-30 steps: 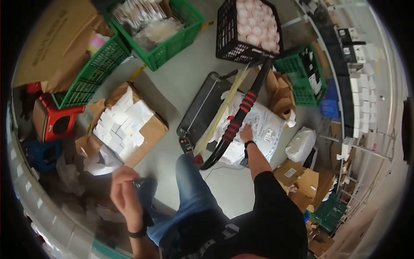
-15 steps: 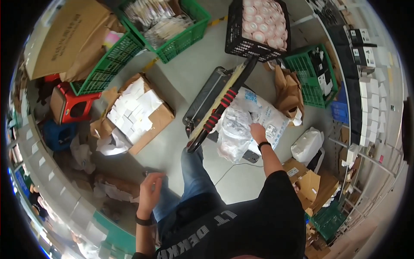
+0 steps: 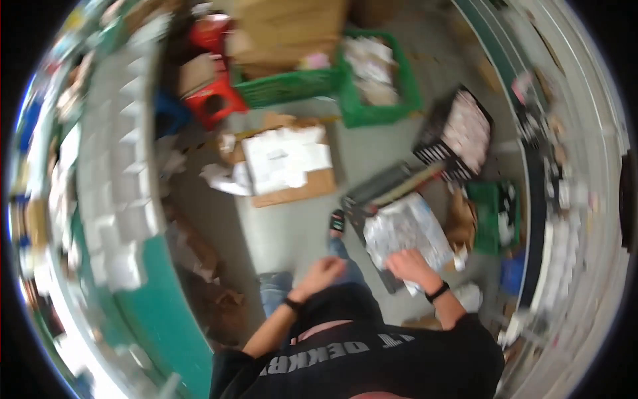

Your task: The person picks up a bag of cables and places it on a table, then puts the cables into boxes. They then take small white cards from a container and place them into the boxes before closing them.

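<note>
At the near edge of a white plastic bag (image 3: pixel 399 229), my right hand (image 3: pixel 410 267) has its fingers curled, and a piece of the plastic shows below it. The bag lies crumpled on a dark flat trolley (image 3: pixel 352 216). Behind the bag runs the trolley's long dark bar (image 3: pixel 419 178). My left hand (image 3: pixel 322 276) hangs over my legs, away from any object. Its fingers look bent but are smeared by motion, so its hold is unclear.
Left of the trolley sits an open cardboard box (image 3: pixel 292 197) of white papers. Farther off stand green crates (image 3: pixel 286 92), a red stool (image 3: pixel 216 103) and a black crate (image 3: pixel 435 136) of pale round items. Brown paper (image 3: pixel 460 223) and another green crate (image 3: pixel 482 219) stand right.
My view has swung, and the trolley and boxes sit lower in it. My left hand has come up and rightward toward my right hand, which stays at the bag. The trolley bar appears farther from me.
</note>
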{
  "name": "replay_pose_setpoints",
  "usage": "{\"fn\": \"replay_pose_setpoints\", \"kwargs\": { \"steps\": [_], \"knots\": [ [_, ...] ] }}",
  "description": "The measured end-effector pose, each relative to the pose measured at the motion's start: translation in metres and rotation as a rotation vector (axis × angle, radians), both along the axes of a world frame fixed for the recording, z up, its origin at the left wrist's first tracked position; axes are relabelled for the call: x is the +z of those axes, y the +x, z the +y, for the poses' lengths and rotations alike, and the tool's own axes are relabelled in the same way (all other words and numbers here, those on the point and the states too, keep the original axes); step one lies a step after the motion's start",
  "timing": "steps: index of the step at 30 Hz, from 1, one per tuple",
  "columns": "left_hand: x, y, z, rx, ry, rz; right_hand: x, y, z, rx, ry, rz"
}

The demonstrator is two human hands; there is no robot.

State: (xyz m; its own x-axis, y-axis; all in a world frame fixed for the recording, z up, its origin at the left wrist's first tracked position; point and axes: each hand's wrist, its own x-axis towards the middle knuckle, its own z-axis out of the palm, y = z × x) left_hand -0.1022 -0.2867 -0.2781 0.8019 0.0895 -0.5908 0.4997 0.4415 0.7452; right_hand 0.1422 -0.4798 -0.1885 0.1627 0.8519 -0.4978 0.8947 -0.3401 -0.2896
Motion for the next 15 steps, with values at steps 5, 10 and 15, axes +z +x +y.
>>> {"fn": "replay_pose_setpoints", "kwargs": {
  "steps": [5,10,15],
  "knots": [
    [0.045,-0.106,0.021,-0.015,0.118,0.046,0.054,-0.176,0.106,0.475,0.013,0.265],
    [0.095,-0.33,0.029,0.68,0.233,0.081,0.08,-0.332,0.203,0.669,0.071,0.45],
    [0.148,-0.471,0.023,1.634,0.406,0.159,0.108,-0.505,0.289,0.781,0.151,0.756]
  ]
}}
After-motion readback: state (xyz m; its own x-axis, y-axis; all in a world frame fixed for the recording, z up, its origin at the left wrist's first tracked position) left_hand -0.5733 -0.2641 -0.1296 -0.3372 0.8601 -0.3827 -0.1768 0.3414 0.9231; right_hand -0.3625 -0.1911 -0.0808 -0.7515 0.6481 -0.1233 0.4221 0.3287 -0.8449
